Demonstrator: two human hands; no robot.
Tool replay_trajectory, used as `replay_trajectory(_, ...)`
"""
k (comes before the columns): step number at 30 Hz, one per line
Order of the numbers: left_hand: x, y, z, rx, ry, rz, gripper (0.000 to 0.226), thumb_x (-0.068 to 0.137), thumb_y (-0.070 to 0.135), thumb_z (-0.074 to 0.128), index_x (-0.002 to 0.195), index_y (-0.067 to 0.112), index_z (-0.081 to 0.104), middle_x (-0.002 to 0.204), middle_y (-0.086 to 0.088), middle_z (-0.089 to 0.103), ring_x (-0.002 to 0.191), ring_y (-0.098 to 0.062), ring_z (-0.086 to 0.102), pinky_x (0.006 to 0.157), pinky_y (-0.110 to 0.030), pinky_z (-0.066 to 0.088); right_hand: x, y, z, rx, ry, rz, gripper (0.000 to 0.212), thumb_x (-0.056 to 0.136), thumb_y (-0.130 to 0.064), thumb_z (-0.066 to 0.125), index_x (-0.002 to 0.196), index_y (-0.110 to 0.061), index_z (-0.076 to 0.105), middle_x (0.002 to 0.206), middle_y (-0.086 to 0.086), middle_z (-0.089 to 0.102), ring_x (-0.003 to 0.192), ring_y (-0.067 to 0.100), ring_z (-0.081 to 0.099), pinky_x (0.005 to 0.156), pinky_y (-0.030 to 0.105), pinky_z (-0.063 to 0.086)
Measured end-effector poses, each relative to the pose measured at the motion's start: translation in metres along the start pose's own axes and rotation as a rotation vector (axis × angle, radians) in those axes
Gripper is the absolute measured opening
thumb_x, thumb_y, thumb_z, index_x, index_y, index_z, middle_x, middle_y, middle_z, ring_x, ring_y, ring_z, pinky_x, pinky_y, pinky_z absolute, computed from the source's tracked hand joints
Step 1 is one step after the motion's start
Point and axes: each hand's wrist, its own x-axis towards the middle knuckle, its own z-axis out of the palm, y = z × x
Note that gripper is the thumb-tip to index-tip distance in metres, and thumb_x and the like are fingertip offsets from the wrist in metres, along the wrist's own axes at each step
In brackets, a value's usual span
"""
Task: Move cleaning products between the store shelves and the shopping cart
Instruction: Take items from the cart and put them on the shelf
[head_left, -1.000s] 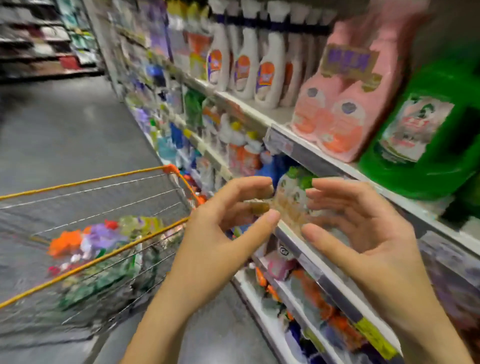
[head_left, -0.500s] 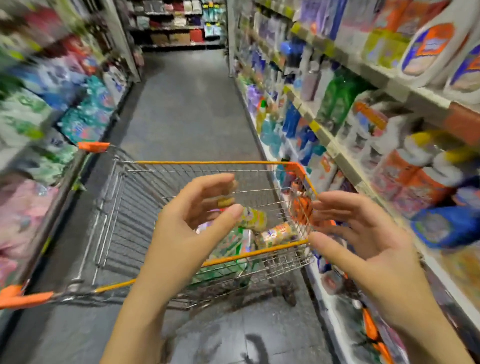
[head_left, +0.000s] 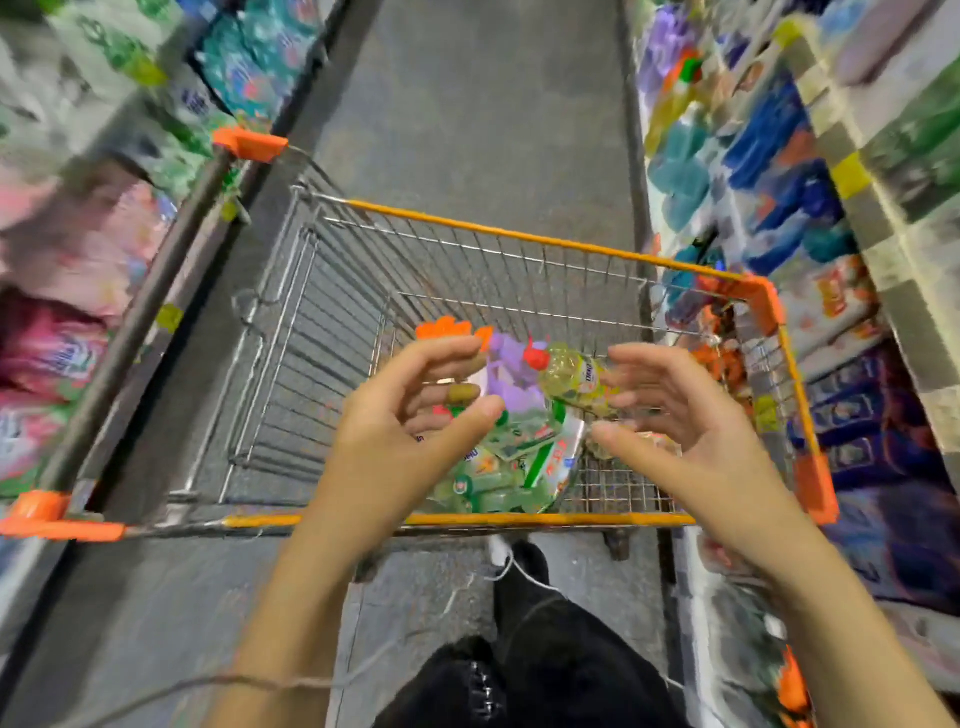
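Both my hands hover over the near right part of the wire shopping cart (head_left: 530, 238) with its orange rim. My left hand (head_left: 415, 415) and my right hand (head_left: 680, 415) face each other with fingers loosely curved, and neither holds anything. Below and between them in the cart lie a yellow bottle with a red cap (head_left: 574, 379), a purple pack (head_left: 511, 376), a green and white refill pack (head_left: 498, 478) and an orange item (head_left: 444, 329). My palms hide part of the pile.
Store shelves with blurred bottles and packs run along the right (head_left: 769, 156) and the left (head_left: 67, 270). The cart's dark handle bar (head_left: 150, 306) points left. Grey aisle floor (head_left: 467, 104) stretches ahead. My dark trouser leg and shoe (head_left: 524, 577) stand behind the cart.
The view has swung from the right-hand shelf down onto the cart. My hands kept the same facing, curved posture and now hang over the products in the cart.
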Motion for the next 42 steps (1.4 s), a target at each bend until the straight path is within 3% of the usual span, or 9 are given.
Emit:
replay_trajectory(5, 0.04, -0.045, 0.01, 0.056, 0.015, -0.142, 0.051, 0.072, 0.035, 0.079, 0.118, 0.028, 0.058, 0.11, 0.004, 0.067, 0.087, -0.01, 0.067, 0.074, -0.023, 0.054, 0.066, 0.079, 0.01, -0.082, -0.12, 0.166, 0.052, 0.086, -0.009, 0.07, 0.119, -0.042, 0.046, 0.129, -0.012, 0.049, 0.09, 0.015, 0.059, 0.073, 0.022, 0.053)
replay_trajectory(10, 0.066, -0.093, 0.015, 0.071, 0.008, -0.231, 0.056, 0.072, 0.031, 0.075, 0.12, 0.04, 0.047, 0.107, 0.01, 0.061, 0.083, -0.005, 0.064, 0.072, -0.02, 0.054, 0.106, 0.161, 0.032, -0.296, -0.186, 0.32, 0.053, 0.085, -0.005, 0.071, 0.131, -0.022, 0.048, 0.128, -0.001, 0.052, 0.077, 0.014, 0.056, 0.071, 0.036, 0.054)
replay_trajectory(13, 0.077, -0.122, 0.01, 0.105, 0.014, -0.299, 0.052, 0.08, 0.02, 0.074, 0.126, 0.028, 0.049, 0.099, 0.005, 0.063, 0.079, -0.011, 0.062, 0.071, -0.023, 0.055, 0.123, 0.194, 0.045, -0.432, -0.28, 0.348, 0.051, 0.085, -0.008, 0.071, 0.131, -0.018, 0.052, 0.13, 0.003, 0.055, 0.075, 0.013, 0.056, 0.063, 0.024, 0.051)
replay_trajectory(17, 0.094, -0.16, 0.007, 0.136, -0.04, -0.33, 0.045, 0.084, 0.016, 0.072, 0.12, 0.032, 0.051, 0.105, 0.003, 0.062, 0.084, -0.01, 0.062, 0.074, -0.021, 0.054, 0.142, 0.234, 0.06, -0.672, -0.382, 0.319, 0.061, 0.083, -0.012, 0.074, 0.137, -0.015, 0.047, 0.139, 0.009, 0.049, 0.122, 0.029, 0.052, 0.096, 0.039, 0.047)
replay_trajectory(22, 0.107, -0.202, 0.002, 0.328, -0.143, -0.389, 0.031, 0.09, 0.022, 0.066, 0.119, 0.018, 0.058, 0.106, 0.004, 0.064, 0.091, -0.006, 0.061, 0.078, -0.011, 0.047, 0.154, 0.277, 0.074, -0.722, -0.391, 0.438, 0.066, 0.086, -0.006, 0.068, 0.143, -0.009, 0.035, 0.142, 0.017, 0.043, 0.126, 0.035, 0.047, 0.099, 0.039, 0.042)
replay_trajectory(32, 0.109, -0.215, -0.008, 0.419, -0.179, -0.489, 0.017, 0.098, 0.025, 0.053, 0.115, 0.024, 0.056, 0.096, 0.019, 0.055, 0.088, -0.002, 0.056, 0.067, -0.004, 0.04, 0.151, 0.288, 0.072, -0.827, -0.405, 0.446, 0.014, 0.096, -0.007, 0.056, 0.108, -0.011, 0.049, 0.096, 0.006, 0.06, 0.073, 0.015, 0.055, 0.059, 0.03, 0.042)
replay_trajectory(38, 0.112, -0.208, -0.011, 0.512, -0.1, -0.579, 0.03, 0.091, 0.022, 0.065, 0.119, 0.016, 0.058, 0.109, 0.003, 0.059, 0.097, -0.013, 0.059, 0.071, -0.014, 0.044, 0.139, 0.255, 0.062, -0.518, -0.263, 0.397, 0.021, 0.09, -0.017, 0.067, 0.107, -0.008, 0.057, 0.089, 0.002, 0.063, 0.075, 0.018, 0.059, 0.066, 0.025, 0.044)
replay_trajectory(40, 0.114, -0.201, -0.011, 0.468, -0.056, -0.587, 0.034, 0.091, 0.02, 0.065, 0.123, 0.015, 0.057, 0.116, 0.001, 0.058, 0.096, -0.015, 0.059, 0.064, -0.011, 0.045, 0.138, 0.232, 0.058, -0.398, -0.201, 0.377, 0.02, 0.089, -0.015, 0.068, 0.106, -0.008, 0.06, 0.075, -0.007, 0.057, 0.062, 0.007, 0.05, 0.057, 0.01, 0.039)
replay_trajectory(42, 0.118, -0.191, -0.01, 0.401, -0.019, -0.608, 0.04, 0.09, 0.022, 0.066, 0.128, 0.014, 0.053, 0.121, 0.0, 0.055, 0.106, -0.019, 0.058, 0.078, -0.022, 0.05, 0.138, 0.204, 0.052, -0.31, -0.155, 0.343, 0.019, 0.088, -0.014, 0.069, 0.104, -0.008, 0.062, 0.065, -0.008, 0.045, 0.056, 0.007, 0.039, 0.053, 0.01, 0.037)
